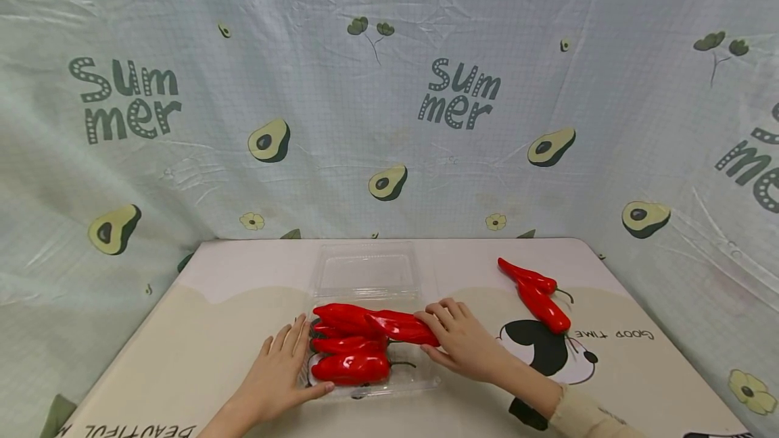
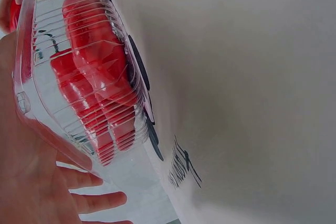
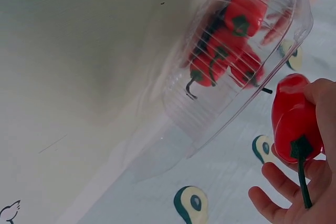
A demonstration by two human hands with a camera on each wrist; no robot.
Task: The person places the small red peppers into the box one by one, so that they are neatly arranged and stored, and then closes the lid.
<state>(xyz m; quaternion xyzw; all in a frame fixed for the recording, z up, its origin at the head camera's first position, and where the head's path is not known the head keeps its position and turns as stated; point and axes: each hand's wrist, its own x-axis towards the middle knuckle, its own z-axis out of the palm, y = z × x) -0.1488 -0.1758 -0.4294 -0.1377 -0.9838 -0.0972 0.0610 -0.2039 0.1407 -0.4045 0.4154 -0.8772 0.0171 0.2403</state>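
A clear plastic box (image 1: 420, 377) with its lid (image 1: 365, 269) folded back stands on the table, and several red peppers (image 1: 351, 369) lie in it. My right hand (image 1: 465, 343) grips one more red pepper (image 3: 296, 119) by its stem end, over the box's right part; its green stem (image 3: 303, 182) hangs down beside the palm in the right wrist view. My left hand (image 1: 276, 374) rests against the box's left side with fingers extended and thumb along the front edge. Through the ribbed wall the left wrist view shows the peppers (image 2: 100, 45) inside.
Two red peppers lie crossed to the right of the box, one (image 1: 526, 276) behind the other (image 1: 544, 309). The table (image 1: 201, 350) has a printed cartoon pattern. A curtain (image 1: 328, 86) with avocado prints hangs behind the table and along its sides.
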